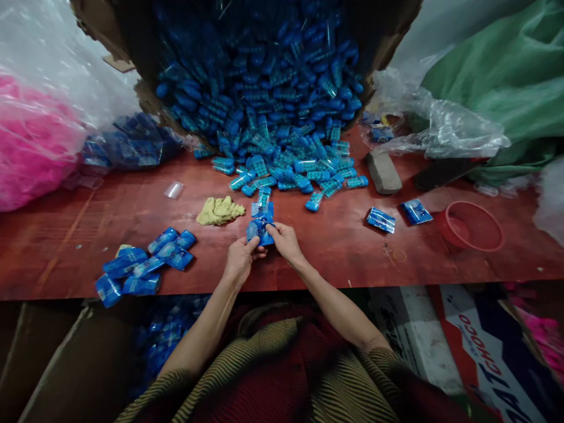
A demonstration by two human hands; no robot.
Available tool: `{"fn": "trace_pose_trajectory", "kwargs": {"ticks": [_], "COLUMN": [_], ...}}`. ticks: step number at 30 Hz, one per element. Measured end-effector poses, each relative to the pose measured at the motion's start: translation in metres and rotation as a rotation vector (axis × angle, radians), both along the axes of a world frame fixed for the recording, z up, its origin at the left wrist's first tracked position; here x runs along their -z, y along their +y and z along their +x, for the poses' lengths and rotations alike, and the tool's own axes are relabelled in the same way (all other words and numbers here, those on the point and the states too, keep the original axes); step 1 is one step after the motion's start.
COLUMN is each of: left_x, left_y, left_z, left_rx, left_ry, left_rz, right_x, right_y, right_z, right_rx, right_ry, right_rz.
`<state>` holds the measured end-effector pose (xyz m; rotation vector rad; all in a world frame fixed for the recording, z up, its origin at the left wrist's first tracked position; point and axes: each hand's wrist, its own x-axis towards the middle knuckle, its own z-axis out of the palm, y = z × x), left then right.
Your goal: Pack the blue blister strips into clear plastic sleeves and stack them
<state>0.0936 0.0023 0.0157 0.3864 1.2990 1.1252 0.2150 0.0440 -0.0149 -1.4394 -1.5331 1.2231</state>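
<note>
In the middle of the red table, my left hand point(241, 257) and my right hand point(286, 244) pinch a small blue printed wrapper point(263, 210) between thumbs and fingers. I cannot tell whether anything is inside its folds. Touching or just beyond its far edge lies a small clear tube with blue contents point(264, 196). A large heap of similar blue-capped tubes point(282, 153) spills towards my hands. Left of the wrapper sits a crumpled yellow lump point(220, 210), like putty or a cloth. Several blue packets point(150, 261) are piled near the front edge at left.
The tubes come out of a torn brown carton point(392, 35). Rightward are a grey block point(383, 173), two stacks of blue wrappers point(381, 220) and a red plastic basket point(496, 232). A bag of pink items point(35, 141) stands left. Below the table are cartons point(476, 352).
</note>
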Motion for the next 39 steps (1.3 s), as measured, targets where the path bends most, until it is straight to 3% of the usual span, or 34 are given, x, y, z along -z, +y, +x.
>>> {"fn": "trace_pose_trajectory", "kwargs": {"ticks": [6, 11, 13, 16, 20, 24, 27, 32, 35, 39], "left_x": [-0.001, -0.001, 0.000, 0.005, 0.009, 0.007, 0.005, 0.003, 0.001, -0.004], "left_y": [-0.003, 0.006, 0.010, 0.013, 0.016, 0.024, 0.029, 0.027, 0.021, 0.016], "left_z": [-0.013, -0.005, 0.000, 0.004, 0.008, 0.009, 0.008, 0.010, 0.013, 0.015], "left_rx": [-0.015, -0.026, -0.025, -0.033, -0.049, -0.013, 0.030, 0.008, -0.010, -0.027], "left_ry": [0.074, 0.015, -0.013, -0.060, -0.050, 0.061, 0.123, 0.123, 0.070, 0.021], "left_rz": [-0.015, 0.003, -0.010, -0.009, -0.027, -0.090, -0.119, -0.100, -0.026, 0.059], "right_x": [-0.013, -0.034, -0.036, -0.030, -0.024, -0.031, -0.034, -0.026, -0.024, -0.032], "right_y": [0.013, 0.009, 0.006, 0.003, 0.001, 0.005, 0.010, 0.012, 0.012, 0.015], "right_z": [0.002, 0.007, 0.010, 0.011, 0.006, 0.012, 0.027, 0.034, 0.028, 0.031], "right_rx": [-0.046, -0.347, -0.383, -0.329, -0.316, -0.426, -0.513, -0.295, -0.244, -0.019], "right_ry": [-0.157, -0.582, -0.679, -0.665, -0.741, -0.791, -0.665, -0.591, -0.583, -0.242], "right_rz": [-0.003, 0.053, 0.119, 0.204, 0.185, 0.193, 0.172, 0.156, 0.155, 0.071]}}
